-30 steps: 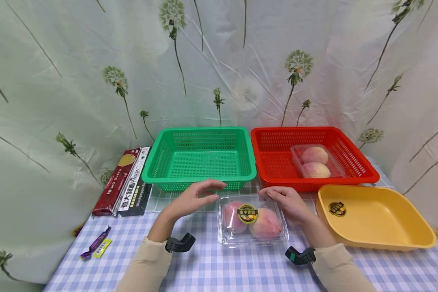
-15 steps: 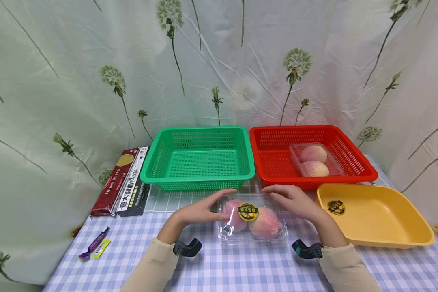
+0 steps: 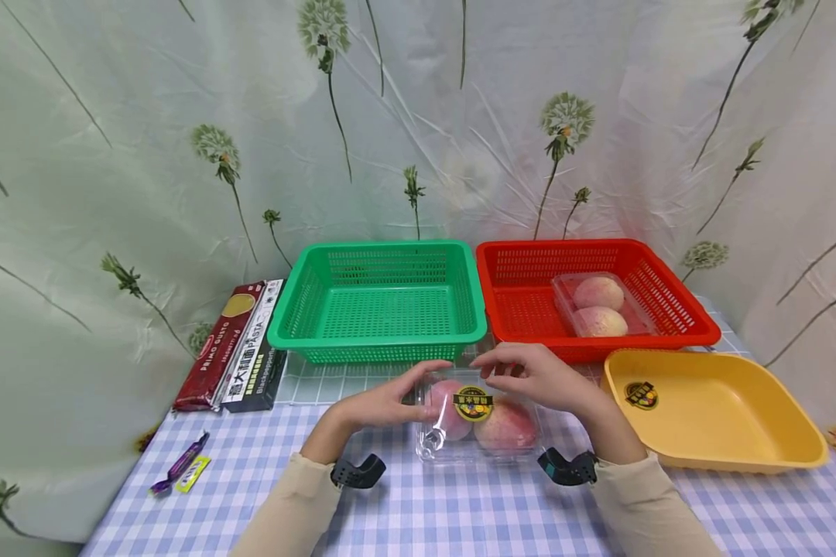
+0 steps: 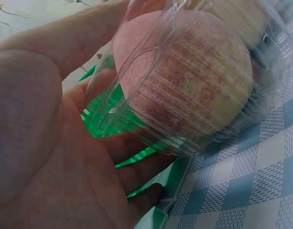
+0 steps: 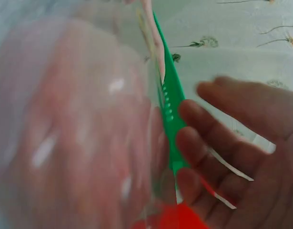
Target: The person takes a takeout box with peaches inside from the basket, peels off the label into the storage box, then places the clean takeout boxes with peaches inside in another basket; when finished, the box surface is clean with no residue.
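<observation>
A clear plastic box (image 3: 489,439) of peaches lies on the checked cloth in the head view, with a black and gold label (image 3: 473,404) on its lid. My left hand (image 3: 383,404) grips its left side, thumb toward the near side and fingers round the far side. In the left wrist view a pink and yellow peach (image 4: 189,71) shows through the plastic, close to the palm. Over the far right corner of the box hovers my right hand (image 3: 538,377), fingers loosely bent. The right wrist view shows a gap between its fingers (image 5: 191,143) and the plastic.
A green basket (image 3: 378,340) stands behind the box. Right of it, a red basket (image 3: 529,249) holds another peach box (image 3: 602,307). A yellow tray (image 3: 731,418) with a label sits at right. Pasta packs (image 3: 233,340) and a purple-wrapped candy (image 3: 179,464) lie at left.
My left hand has come in from the left and taken hold of the box's left side. My right hand touched the right side, then lifted off and moved left over the lid.
</observation>
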`<control>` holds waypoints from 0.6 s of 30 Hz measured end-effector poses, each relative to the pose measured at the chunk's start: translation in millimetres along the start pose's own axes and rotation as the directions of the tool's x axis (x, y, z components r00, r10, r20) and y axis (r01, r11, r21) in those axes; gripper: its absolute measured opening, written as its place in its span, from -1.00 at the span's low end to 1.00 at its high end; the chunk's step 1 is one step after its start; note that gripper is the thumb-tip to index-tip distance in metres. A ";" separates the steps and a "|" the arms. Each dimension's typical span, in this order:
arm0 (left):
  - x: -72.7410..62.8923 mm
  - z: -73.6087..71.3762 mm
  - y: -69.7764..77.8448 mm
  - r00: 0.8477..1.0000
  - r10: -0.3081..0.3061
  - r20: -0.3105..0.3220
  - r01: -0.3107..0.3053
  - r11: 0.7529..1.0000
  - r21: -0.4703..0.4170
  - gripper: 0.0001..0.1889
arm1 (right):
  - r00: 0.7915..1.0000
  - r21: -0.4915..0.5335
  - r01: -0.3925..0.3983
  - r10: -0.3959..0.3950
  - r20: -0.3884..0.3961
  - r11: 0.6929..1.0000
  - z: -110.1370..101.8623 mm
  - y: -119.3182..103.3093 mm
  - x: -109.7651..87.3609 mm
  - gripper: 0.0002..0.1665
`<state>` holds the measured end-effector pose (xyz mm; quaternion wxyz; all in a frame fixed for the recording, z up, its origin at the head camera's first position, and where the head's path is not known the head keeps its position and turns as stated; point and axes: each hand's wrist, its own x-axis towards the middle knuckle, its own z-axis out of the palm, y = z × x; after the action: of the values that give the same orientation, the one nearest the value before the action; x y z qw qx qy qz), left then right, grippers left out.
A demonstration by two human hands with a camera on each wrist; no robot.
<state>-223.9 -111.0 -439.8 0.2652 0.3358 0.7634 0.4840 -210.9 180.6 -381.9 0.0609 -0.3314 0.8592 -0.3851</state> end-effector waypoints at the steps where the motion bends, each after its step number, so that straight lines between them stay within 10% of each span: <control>1: -0.1 -0.1 0.3 1.000 -0.006 0.001 0.006 1.000 -0.004 -0.23 | 0.999 0.011 0.010 -0.010 0.031 1.000 1.0 -0.4 1.8 -0.68; 18: 0.4 -0.3 0.7 1.000 -0.017 -0.021 0.017 1.000 0.003 -0.25 | 0.991 0.014 -0.017 0.015 0.130 1.000 14.3 3.8 9.3 -0.62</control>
<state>-224.2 -110.6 -439.1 0.2605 0.3245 0.7698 0.4840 -214.9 167.8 -393.1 0.1224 -0.3482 0.8531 -0.3687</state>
